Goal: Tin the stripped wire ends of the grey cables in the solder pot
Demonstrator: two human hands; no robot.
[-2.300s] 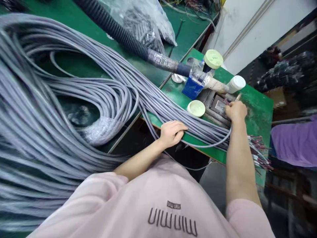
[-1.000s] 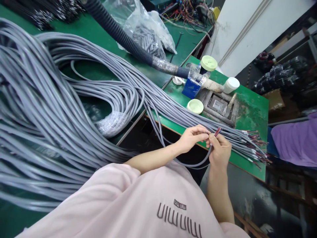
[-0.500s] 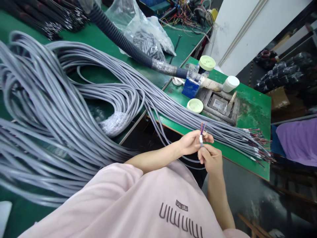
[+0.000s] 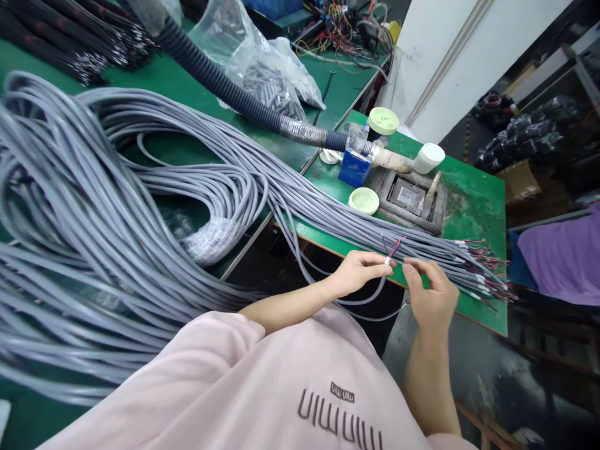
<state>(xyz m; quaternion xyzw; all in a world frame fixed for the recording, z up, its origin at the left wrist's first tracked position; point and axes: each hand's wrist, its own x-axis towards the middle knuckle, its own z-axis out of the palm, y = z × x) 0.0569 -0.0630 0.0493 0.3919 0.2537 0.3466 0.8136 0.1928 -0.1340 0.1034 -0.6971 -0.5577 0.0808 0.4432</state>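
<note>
My left hand pinches a grey cable just below its stripped end, between thumb and fingers. A white band sits there, and thin red and blue wires fan out past it, tilted up to the right. My right hand is just right of the cable end, with thumb and index finger nearly together; whatever lies between these fingertips is too small to make out. Behind both hands, a thick bundle of grey cables runs across the green table, its stripped ends at the right.
Coiled grey cables cover the left side. A black hose crosses to a blue box beside a square metal pot holding a brush-like tool. A light green lid and a white jar stand nearby. A person's purple sleeve shows at right.
My right hand has let go of the cable below its white band and moved right. My left hand has taken the cable by the band, and the wires now lean right. The view has shifted slightly.
</note>
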